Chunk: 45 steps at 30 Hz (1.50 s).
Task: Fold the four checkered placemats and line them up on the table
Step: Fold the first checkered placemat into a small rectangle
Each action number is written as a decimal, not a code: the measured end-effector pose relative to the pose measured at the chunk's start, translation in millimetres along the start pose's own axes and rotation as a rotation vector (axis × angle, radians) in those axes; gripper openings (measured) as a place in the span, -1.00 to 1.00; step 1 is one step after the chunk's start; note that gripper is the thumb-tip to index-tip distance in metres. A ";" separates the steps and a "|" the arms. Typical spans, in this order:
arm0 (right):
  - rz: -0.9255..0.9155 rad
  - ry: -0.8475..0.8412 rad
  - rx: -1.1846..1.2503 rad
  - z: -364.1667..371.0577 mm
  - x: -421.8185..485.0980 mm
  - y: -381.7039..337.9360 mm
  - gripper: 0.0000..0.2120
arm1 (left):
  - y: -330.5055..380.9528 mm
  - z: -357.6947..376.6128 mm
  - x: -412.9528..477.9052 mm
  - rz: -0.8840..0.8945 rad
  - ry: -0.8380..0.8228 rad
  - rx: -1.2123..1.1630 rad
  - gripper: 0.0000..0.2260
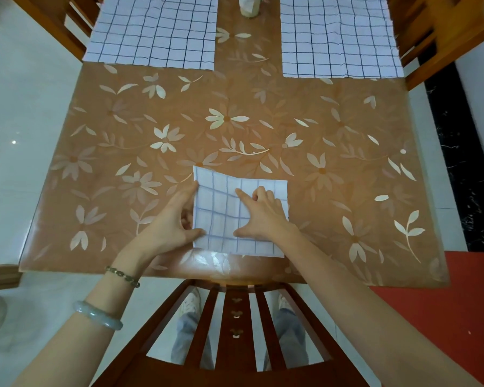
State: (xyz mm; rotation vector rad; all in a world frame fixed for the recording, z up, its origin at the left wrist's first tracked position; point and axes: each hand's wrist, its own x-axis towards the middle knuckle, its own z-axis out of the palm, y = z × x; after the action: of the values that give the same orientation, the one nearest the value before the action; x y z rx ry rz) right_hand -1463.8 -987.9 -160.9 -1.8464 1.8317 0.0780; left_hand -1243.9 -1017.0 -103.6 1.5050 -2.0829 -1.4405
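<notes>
A folded white placemat with blue checks (221,216) lies near the table's front edge, its far left corner lifted a little. My left hand (176,219) grips its left edge, thumb on top near the front corner and fingers at the far corner. My right hand (263,216) presses flat on the middle of it, fingers spread. Two unfolded checkered placemats lie flat at the far end of the table, one at the far left (154,32) and one at the far right (338,37).
The table (123,152) has a brown cover with pale flowers. A pale bottle or jar (249,5) stands between the far placemats. A wooden chair back (235,317) is in front of me. More chairs flank the far corners. A red surface (458,303) lies at the right.
</notes>
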 end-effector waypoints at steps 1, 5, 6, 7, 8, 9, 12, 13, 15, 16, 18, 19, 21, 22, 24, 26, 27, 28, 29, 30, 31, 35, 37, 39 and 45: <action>0.003 -0.005 0.005 -0.3 0.4 -0.1 0.00 | 3.8 1.6 -0.3 0.015 -0.006 -0.001 -0.13; 0.034 -0.038 -0.004 -0.8 4.6 0.2 0.02 | 18.9 12.8 0.7 0.042 -0.032 0.025 -0.13; 0.041 -0.045 -0.006 -0.5 5.0 0.2 0.02 | 22.9 16.2 1.7 0.036 -0.037 0.041 -0.13; 0.041 -0.053 -0.006 -0.8 5.1 0.0 0.02 | 29.7 19.4 2.1 0.031 -0.044 0.057 -0.13; 0.032 -0.053 -0.004 -1.3 4.3 0.3 0.02 | 36.3 23.9 2.6 0.026 -0.053 0.074 -0.12; 0.018 -0.048 0.014 -2.4 3.6 1.3 0.00 | 43.5 29.1 3.0 0.023 -0.064 0.086 -0.13; 0.036 -0.033 0.336 -9.1 -2.2 13.6 -0.17 | 59.4 51.1 4.5 0.024 -0.128 0.095 -0.16; 0.070 0.005 0.496 -11.5 -6.0 22.0 -0.25 | 62.2 60.4 6.3 0.032 -0.143 0.103 -0.16; 0.176 0.150 0.727 -18.8 -18.7 40.3 -0.46 | 64.4 80.2 12.0 0.051 -0.171 0.129 -0.15; 0.241 0.222 0.806 -21.8 -26.2 49.8 -0.56 | 64.3 90.1 15.6 0.058 -0.184 0.142 -0.15; 0.372 0.285 0.925 -22.3 -36.8 66.5 -0.65 | 63.0 109.3 23.2 0.065 -0.207 0.144 -0.15; 0.415 0.285 0.958 -20.9 -39.1 72.0 -0.65 | 62.8 117.7 26.7 0.071 -0.217 0.134 -0.15; 0.453 0.257 1.019 -17.3 -40.7 76.9 -0.62 | 61.3 132.0 33.8 0.080 -0.211 0.105 -0.13; 0.461 0.241 1.049 -15.4 -40.6 76.7 -0.61 | 60.5 137.4 37.2 0.075 -0.202 0.090 -0.11; 0.445 0.221 1.104 -13.1 -41.6 72.6 -0.60 | 59.5 144.5 43.2 0.049 -0.194 0.061 -0.09; 0.423 0.227 1.120 -11.8 -42.7 67.6 -0.60 | 58.1 148.6 47.0 0.024 -0.201 0.039 -0.07; 0.417 0.240 1.116 -10.7 -42.8 66.3 -0.61 | 57.3 149.8 47.5 0.021 -0.201 0.039 -0.07; 0.414 0.250 1.122 -10.9 -43.4 65.5 -0.61 | 56.5 150.8 47.6 0.024 -0.201 0.042 -0.07; 0.415 0.254 1.139 -10.8 -43.8 65.0 -0.61 | 55.2 151.9 47.8 0.021 -0.201 0.038 -0.06; 0.417 0.255 1.155 -11.5 -44.7 64.8 -0.62 | 53.7 153.1 48.1 0.014 -0.205 0.021 -0.05; 0.418 0.257 1.169 -12.7 -45.6 64.2 -0.62 | 51.2 154.9 48.4 0.004 -0.208 -0.014 -0.04; 0.406 0.272 1.199 -19.3 -49.1 59.1 -0.63 | 40.1 160.4 46.4 -0.053 -0.205 -0.186 -0.06; 0.388 0.280 1.192 -20.6 -51.6 57.1 -0.63 | 37.4 162.0 46.0 -0.055 -0.202 -0.227 -0.09; 0.377 0.290 1.210 -21.4 -54.7 54.4 -0.64 | 38.8 163.6 46.7 -0.059 -0.193 -0.232 -0.12; 0.317 0.378 0.908 -13.7 -55.8 62.6 -0.65 | 46.4 143.5 39.0 0.082 -0.008 -0.181 -0.32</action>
State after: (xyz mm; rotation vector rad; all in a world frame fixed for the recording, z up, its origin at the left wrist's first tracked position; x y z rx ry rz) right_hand -1531.5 -938.6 -147.2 -0.9643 1.9067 -0.8914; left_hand -1381.5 -964.1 -154.0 1.3326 -1.9353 -1.5588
